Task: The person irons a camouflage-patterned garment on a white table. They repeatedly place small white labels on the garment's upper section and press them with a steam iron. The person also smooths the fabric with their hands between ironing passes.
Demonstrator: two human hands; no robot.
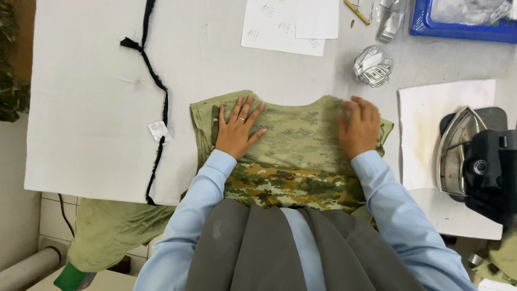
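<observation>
A camouflage-patterned garment [293, 156] lies on the white padded table [91, 108], its far part pale green, its near part darker. My left hand [237, 129] rests flat on the garment's left side, fingers spread, a ring on one finger. My right hand [358, 126] presses on the garment's right edge with its fingers curled over the fabric. Both arms wear light blue sleeves.
A black fabric strip [156, 81] with a small white label [158, 130] lies to the left. A steam iron [463, 151] sits on the right beside a white cloth [425, 113]. Paper sheets [285, 21], a bag of tags [372, 66] and a blue tray [463, 27] lie beyond.
</observation>
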